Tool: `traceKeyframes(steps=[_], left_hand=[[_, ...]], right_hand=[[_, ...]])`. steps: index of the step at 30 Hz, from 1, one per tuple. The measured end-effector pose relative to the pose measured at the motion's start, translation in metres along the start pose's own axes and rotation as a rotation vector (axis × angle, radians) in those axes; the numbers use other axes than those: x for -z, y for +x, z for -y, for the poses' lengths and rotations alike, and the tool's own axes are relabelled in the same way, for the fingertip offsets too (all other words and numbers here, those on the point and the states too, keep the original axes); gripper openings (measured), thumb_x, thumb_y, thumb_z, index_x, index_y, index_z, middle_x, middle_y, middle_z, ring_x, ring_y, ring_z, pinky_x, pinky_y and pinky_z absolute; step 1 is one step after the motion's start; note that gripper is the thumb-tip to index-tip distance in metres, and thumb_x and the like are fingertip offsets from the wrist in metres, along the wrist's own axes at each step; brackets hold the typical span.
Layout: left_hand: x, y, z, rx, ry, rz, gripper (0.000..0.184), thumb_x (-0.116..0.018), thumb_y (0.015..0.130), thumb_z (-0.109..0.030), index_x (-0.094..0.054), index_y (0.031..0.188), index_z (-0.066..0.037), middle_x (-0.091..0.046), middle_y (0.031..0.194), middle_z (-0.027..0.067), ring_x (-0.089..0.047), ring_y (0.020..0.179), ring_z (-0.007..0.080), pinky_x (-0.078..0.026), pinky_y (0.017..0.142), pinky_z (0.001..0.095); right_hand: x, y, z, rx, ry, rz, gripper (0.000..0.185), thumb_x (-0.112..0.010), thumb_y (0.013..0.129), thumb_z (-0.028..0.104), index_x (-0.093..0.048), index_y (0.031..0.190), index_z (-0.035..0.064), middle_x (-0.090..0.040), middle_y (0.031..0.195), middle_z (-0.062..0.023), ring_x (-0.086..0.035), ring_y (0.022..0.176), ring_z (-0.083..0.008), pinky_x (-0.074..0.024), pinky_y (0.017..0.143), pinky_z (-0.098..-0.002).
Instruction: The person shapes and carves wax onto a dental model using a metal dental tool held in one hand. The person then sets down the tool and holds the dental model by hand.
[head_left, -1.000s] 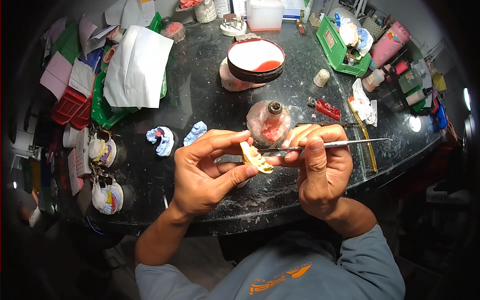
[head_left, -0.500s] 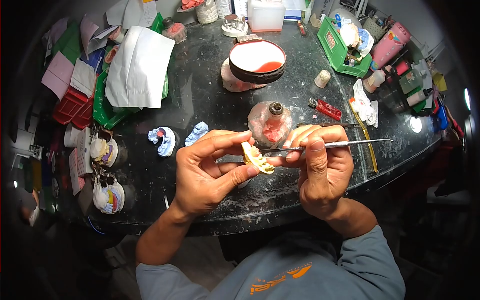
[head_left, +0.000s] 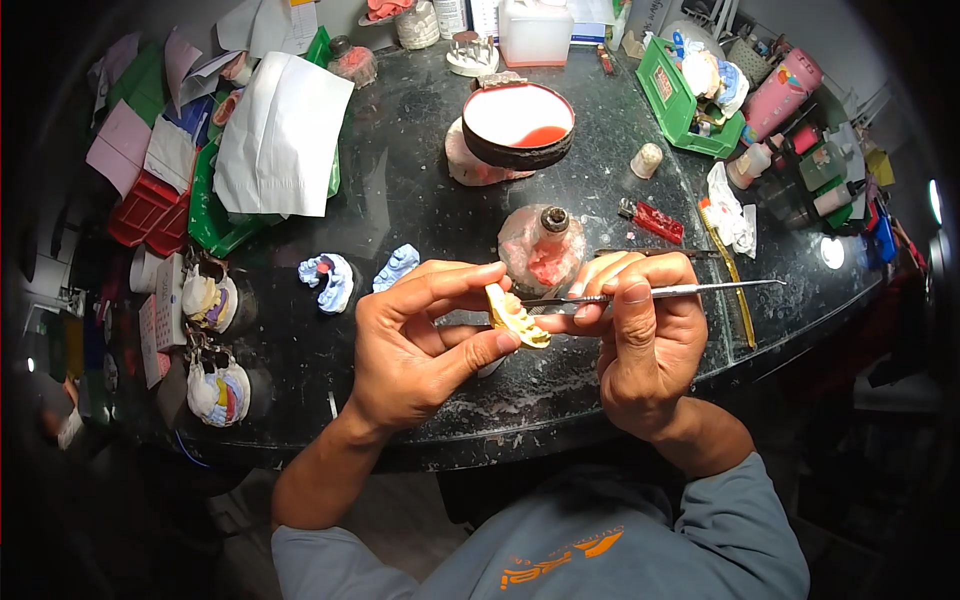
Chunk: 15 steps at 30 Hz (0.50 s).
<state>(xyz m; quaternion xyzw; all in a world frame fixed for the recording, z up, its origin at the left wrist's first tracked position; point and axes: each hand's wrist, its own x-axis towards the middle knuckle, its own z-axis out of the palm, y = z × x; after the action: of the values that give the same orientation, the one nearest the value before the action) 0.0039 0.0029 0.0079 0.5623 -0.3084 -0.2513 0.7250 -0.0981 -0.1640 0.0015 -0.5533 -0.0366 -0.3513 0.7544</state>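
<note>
My left hand [head_left: 415,345] pinches a small yellowish dental cast [head_left: 516,322] between thumb and fingers. A thin metal dental tool [head_left: 675,290] is gripped in my right hand [head_left: 648,345]; its left tip touches or nearly touches the cast, and its hooked end points right. Just behind the cast stands a glass burner-like bottle [head_left: 542,250] with pink residue inside. Two blue dental pieces, one left [head_left: 327,281] and one right [head_left: 397,267], lie beyond my left hand.
A round dish of red and white material [head_left: 518,116] stands at the back. Mounted dental models [head_left: 217,392] are at the left, near a green bin [head_left: 212,225] under paper. Another green bin [head_left: 668,90], a red item [head_left: 657,221] and a yellow-handled brush [head_left: 735,280] lie right.
The view has shifted slightly, so the table items appear a little further right. Both hands keep nearly the same pose, with the cast and the tool still held.
</note>
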Motion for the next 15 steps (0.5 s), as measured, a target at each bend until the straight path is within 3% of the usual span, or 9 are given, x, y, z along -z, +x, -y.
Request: traceKeyframes(steps=[15], left_hand=[[0.0013,0.0007,0.0018,-0.017,0.001,0.005,0.046,-0.075,0.081,0.010,-0.062,0.125,0.006,-0.060,0.119,0.0147,-0.064,0.114,0.0243,-0.061,0.094,0.0350]], right_hand=[[-0.0009,-0.0001,0.0012,-0.027,-0.012,-0.012,0.010,-0.051,0.103,0.007,-0.047,0.104,-0.0022,-0.056,0.098,-0.0104,-0.064,0.079,-0.0103,-0.0658,0.074,-0.0323]])
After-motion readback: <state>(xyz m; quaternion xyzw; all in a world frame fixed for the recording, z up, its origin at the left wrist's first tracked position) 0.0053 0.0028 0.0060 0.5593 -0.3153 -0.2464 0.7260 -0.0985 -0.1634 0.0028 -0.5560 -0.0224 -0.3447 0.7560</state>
